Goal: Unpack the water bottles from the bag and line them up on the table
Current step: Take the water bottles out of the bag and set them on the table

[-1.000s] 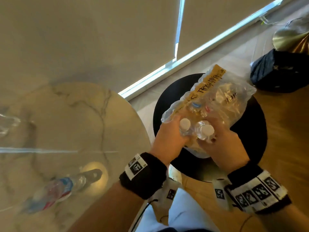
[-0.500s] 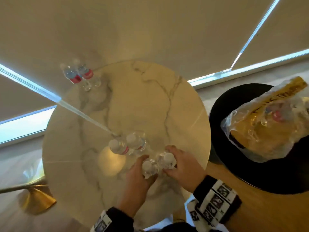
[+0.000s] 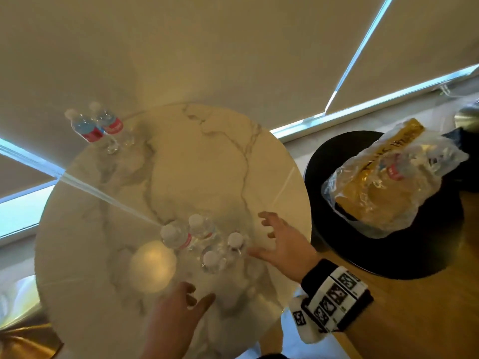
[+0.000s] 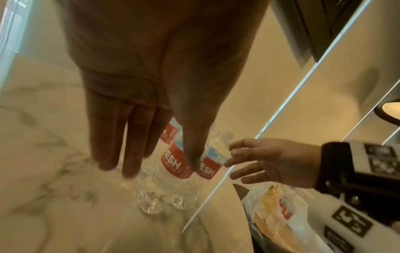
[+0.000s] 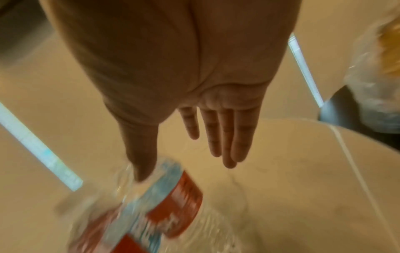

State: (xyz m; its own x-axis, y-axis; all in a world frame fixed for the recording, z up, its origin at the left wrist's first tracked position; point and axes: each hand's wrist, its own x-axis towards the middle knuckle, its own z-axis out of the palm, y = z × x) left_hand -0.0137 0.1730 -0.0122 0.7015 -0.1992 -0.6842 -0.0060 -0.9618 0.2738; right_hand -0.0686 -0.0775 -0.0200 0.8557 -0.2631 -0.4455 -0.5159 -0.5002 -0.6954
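Several clear water bottles with white caps stand in a cluster (image 3: 211,259) near the front of the round marble table (image 3: 197,156). Two more bottles (image 3: 98,126) stand at its far left edge. My left hand (image 3: 191,296) hovers just in front of the cluster, fingers straight and holding nothing. My right hand (image 3: 264,237) is spread beside the cluster's right side, apart from the nearest bottle (image 3: 235,240). The left wrist view shows the red-and-blue labelled bottles (image 4: 173,164) beyond my fingers. The plastic bag (image 3: 388,182), with bottles inside, lies on a black stool (image 3: 337,242).
The black stool stands close to the table's right edge on a wooden floor. Beige roller blinds hang behind the table. A gold lamp base (image 3: 23,340) is at the lower left. A dark bag (image 3: 464,141) sits beyond the stool.
Both hands carried a bottle each from the bag to the table, stood them beside the two in the middle, let go and drew back open.
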